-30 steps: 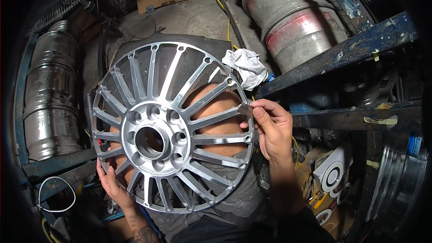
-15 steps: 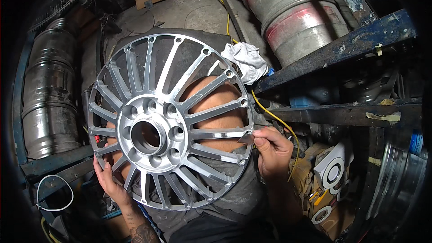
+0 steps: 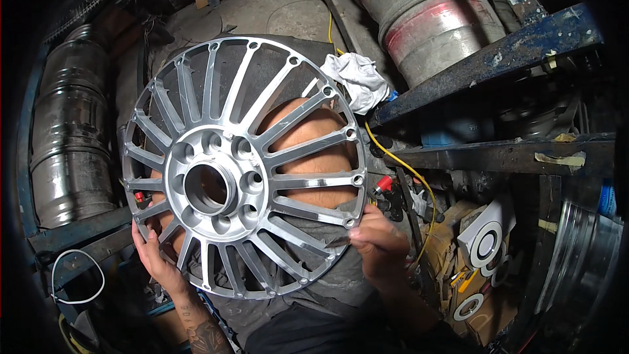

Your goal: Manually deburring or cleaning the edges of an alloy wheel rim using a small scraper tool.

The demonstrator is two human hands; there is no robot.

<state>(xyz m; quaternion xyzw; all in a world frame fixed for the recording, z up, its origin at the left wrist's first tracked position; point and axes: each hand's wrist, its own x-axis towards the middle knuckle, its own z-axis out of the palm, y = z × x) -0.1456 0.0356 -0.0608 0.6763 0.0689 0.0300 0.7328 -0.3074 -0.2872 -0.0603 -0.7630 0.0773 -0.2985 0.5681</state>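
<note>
Much of the left hand (image 3: 157, 255) is hidden behind the silver multi-spoke wheel centre (image 3: 242, 167): only its fingertips and thumb show, curled over the lower-left rim, so it grips the wheel there while the palm stays out of sight. The right hand (image 3: 379, 244) sits at the lower-right rim, its fingers pinched narrowly together against the end of a spoke; whether they pinch something small (a scrap of abrasive or cloth, perhaps) cannot be made out, since the fingertips blur into the metal. The wheel stands tilted across the person's lap, between the two hands, and a bare knee shows through the spokes just above the right fingers. The surroundings are dark toward the edge, and the bins at lower right are hard to read.

A crumpled white rag (image 3: 359, 78) lies well above the right fingers, just off the wheel's upper-right edge. A yellow cable (image 3: 400, 165) runs down past it, just right of the right hand. A steel drum (image 3: 69, 144) stands left of the left fingers.

Against the earlier pictures, the right hand has travelled down the rim from the upper right, near the rag, to the lower right; the left hand keeps its grip.
</note>
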